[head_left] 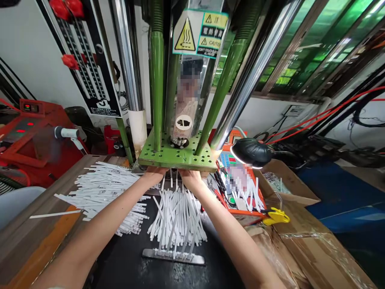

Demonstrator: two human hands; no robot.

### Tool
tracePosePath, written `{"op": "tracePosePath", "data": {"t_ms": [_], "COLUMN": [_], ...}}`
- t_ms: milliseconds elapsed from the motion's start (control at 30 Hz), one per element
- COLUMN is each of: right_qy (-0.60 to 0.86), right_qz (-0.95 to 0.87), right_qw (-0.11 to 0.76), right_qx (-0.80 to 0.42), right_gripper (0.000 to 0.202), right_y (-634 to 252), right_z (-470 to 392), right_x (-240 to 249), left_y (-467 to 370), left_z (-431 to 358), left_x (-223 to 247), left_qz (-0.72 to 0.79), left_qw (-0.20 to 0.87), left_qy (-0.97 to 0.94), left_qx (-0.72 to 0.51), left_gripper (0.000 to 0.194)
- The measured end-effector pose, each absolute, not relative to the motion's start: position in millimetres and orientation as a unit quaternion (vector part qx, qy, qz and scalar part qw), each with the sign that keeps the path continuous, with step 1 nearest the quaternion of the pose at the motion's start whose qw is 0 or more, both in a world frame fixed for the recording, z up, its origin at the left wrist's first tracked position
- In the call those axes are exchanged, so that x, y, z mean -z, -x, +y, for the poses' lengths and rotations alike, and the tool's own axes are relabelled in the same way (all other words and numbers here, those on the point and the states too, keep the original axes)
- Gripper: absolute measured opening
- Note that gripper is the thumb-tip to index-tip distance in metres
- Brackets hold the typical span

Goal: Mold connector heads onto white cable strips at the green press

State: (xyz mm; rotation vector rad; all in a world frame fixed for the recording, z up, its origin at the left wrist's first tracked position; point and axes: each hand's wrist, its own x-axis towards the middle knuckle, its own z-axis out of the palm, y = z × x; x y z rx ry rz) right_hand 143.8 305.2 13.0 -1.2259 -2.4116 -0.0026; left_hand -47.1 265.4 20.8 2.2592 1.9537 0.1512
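Observation:
My left hand (155, 175) and my right hand (191, 179) reach in beneath the green press plate (168, 159). The plate hides the fingers of both, so I cannot see what they touch or hold. White flat strips hang down between the wrists. Below them, a heap of white strips (180, 216) lies on the black work surface (120, 263). Nearest me, a metal bar (174, 257) lies crosswise, with several strips reaching up from it. A second pile of white strips (105, 190) spreads to the left, partly behind my left forearm.
Green rods (157, 92) and a steel column (128, 56) rise around the plate. A black lamp (252, 152) stands at the right, above a red control box (245, 218) with tools and strips. Yellow clamp (276, 216) and cardboard boxes (327, 249) are farther right; red machine (39, 136) left.

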Motion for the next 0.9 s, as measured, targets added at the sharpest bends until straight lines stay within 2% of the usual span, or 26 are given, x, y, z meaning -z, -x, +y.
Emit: {"op": "tracePosePath", "data": {"t_ms": [200,300,400,467,533,600,667,700,767,900], "right_qy": [0.448,0.447,0.427,0.391,0.398,0.391,0.382,0.386,0.412,0.447], "right_qz": [-0.864,-0.868,-0.878,-0.884,-0.874,-0.882,-0.899,-0.903,-0.898,-0.883], "right_qw": [0.228,0.218,0.217,0.251,0.266,0.246,0.204,0.183,0.156,0.140], "right_qx": [0.013,0.009,-0.014,-0.047,-0.076,-0.090,-0.069,-0.047,-0.006,0.010], "right_gripper": [0.040,0.041,0.035,0.028,0.027,0.039,0.053,0.056,0.061,0.078], "right_y": [-142.5,-165.8,-218.8,-263.5,-303.5,-330.4,-341.7,-342.5,-338.4,-328.7], "right_z": [302.4,276.4,218.5,165.1,108.4,59.3,26.1,16.3,7.6,9.5], "right_x": [-30.8,-25.6,1.2,22.3,38.8,48.4,53.3,55.0,58.6,64.5], "left_y": [33.9,33.4,42.5,54.9,70.7,85.4,93.4,94.3,91.2,84.4], "left_z": [264.7,247.3,190.4,128.7,59.1,-3.4,-47.4,-61.2,-74.7,-72.5], "left_x": [-32.3,-34.4,-22.1,-7.1,8.6,21.9,32.3,36.8,44.6,53.0], "left_qz": [0.651,0.638,0.621,0.604,0.555,0.517,0.525,0.542,0.579,0.608], "left_qw": [0.052,0.062,0.086,0.097,0.041,-0.010,-0.033,-0.046,-0.072,-0.085], "left_qy": [-0.752,-0.761,-0.771,-0.782,-0.817,-0.844,-0.841,-0.830,-0.801,-0.777], "left_qx": [-0.091,-0.101,-0.115,-0.121,-0.148,-0.145,-0.128,-0.125,-0.132,-0.141], "left_gripper": [0.044,0.055,0.063,0.055,0.046,0.049,0.060,0.059,0.049,0.067]}}
